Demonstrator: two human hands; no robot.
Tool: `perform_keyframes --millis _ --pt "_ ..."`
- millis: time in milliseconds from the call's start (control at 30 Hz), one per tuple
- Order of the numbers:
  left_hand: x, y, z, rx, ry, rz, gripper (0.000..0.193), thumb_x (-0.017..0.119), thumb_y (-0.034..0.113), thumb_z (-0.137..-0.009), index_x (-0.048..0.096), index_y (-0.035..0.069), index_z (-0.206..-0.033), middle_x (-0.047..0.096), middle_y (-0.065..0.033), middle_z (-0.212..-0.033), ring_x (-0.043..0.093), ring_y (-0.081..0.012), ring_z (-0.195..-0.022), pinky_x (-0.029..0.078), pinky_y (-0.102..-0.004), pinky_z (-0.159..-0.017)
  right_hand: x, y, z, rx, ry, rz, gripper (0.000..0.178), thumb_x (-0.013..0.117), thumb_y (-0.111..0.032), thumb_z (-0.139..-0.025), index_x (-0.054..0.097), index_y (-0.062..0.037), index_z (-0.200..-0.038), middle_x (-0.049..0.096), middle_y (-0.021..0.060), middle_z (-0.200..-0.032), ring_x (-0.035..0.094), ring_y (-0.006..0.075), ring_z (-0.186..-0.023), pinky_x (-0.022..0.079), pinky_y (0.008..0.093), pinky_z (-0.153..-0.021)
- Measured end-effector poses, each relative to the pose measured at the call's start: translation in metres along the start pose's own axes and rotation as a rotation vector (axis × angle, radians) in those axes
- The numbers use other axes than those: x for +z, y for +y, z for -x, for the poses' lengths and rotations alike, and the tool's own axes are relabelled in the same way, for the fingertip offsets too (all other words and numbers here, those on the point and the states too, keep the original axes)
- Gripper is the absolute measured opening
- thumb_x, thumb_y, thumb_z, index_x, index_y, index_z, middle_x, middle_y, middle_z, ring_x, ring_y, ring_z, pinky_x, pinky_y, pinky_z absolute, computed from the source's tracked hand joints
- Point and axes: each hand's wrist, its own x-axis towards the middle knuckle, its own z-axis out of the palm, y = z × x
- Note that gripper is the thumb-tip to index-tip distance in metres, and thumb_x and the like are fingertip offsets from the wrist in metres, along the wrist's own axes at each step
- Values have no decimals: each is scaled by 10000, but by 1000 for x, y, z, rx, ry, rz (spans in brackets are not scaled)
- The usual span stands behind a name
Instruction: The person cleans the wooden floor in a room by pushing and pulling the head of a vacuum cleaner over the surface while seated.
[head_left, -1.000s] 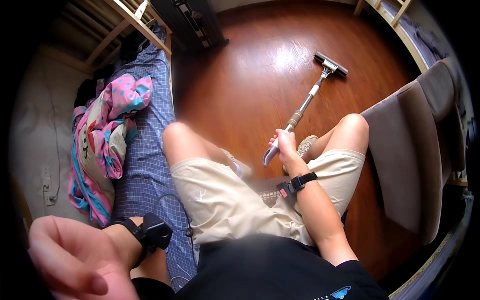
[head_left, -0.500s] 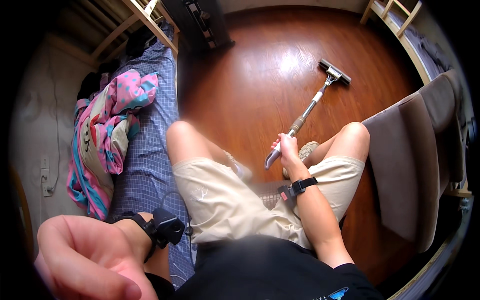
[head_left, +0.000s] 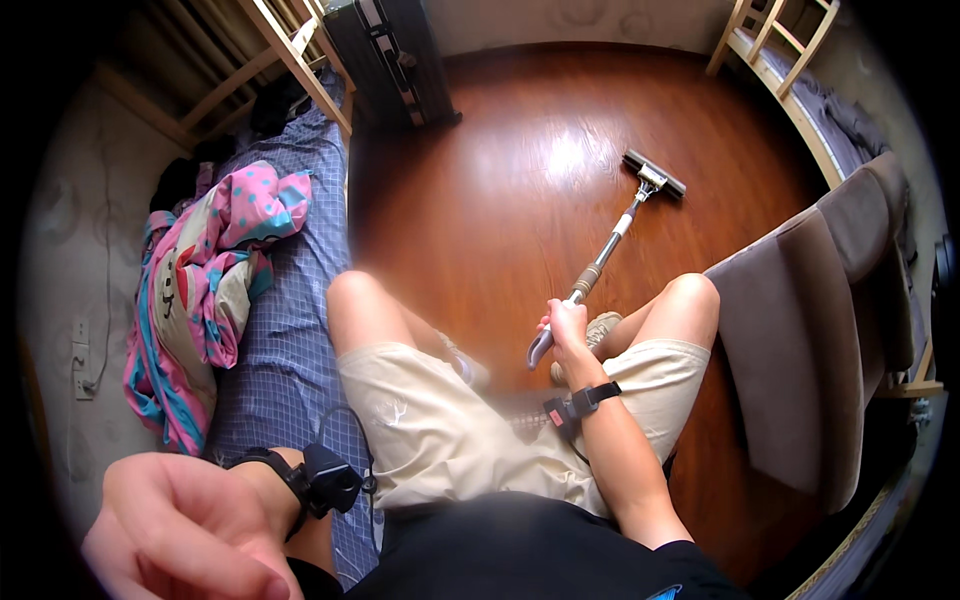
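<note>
My right hand (head_left: 566,325) is wrapped around the grey handle of a sponge mop (head_left: 606,251), just above its curved end. The mop slants away from me to the far right, its wide head (head_left: 655,175) down on the reddish-brown wood floor. Close to the camera at the lower left, my left hand (head_left: 190,530) is raised with its fingers curled in; no object shows in it, though part of the hand runs out of view. Each wrist wears a black strap, the left with a small black camera (head_left: 330,480) on it.
I sit with knees apart beside a blue checked bed (head_left: 285,370), where a pink and blue quilt (head_left: 215,290) lies bunched. A grey-brown cushioned seat (head_left: 785,370) stands right. A dark suitcase (head_left: 385,65) and another wooden bunk bed (head_left: 780,85) are at the back.
The whole view has tilted up slightly, so the room sits lower and a little left in the picture. My right hand keeps its grip on the mop; the left stays curled.
</note>
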Motion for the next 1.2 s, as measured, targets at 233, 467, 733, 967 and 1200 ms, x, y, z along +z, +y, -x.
perform_keyframes --millis 233,467,733,967,1200 --pt "22 -118 35 -368 89 359 174 481 9 -935 646 -22 -979 638 -106 -887 577 -98 -750 437 -197 -585 -14 -38 41 23 -147 72 107 571 -58 -881 471 -23 -860 494 32 -625 488 119 -475 444 259 -407" --pt "121 -296 141 -1167 -220 448 358 536 286 -954 604 3 -1163 655 -67 -1005 607 -135 -870 501 -275 -739 -14 -55 135 101 -349 153 75 548 -47 -862 520 14 -826 521 47 -617 530 150 -497 462 283 -451" --pt "194 -347 222 -1681 -334 730 692 477 468 -974 334 -81 -1370 554 -244 -1157 630 -281 -938 572 -376 -751 -21 -64 232 199 -607 644 268 586 -53 -851 389 -21 -1029 508 46 -716 494 112 -475 480 279 -424" --pt "199 -332 222 -1885 400 1119 538 479 342 -978 285 -31 -1313 528 -182 -1031 626 -250 -821 583 -381 -695 -71 -106 215 432 -556 677 358 606 -123 -908 395 -29 -1182 538 53 -745 553 144 -510 460 283 -442" --pt "210 -327 226 -1967 233 983 477 510 293 -948 312 -17 -1251 530 -166 -980 611 -233 -741 571 -376 -628 -107 -102 242 482 -448 775 165 508 -208 -999 410 -142 -1115 449 32 -696 369 104 -453 308 254 -395"
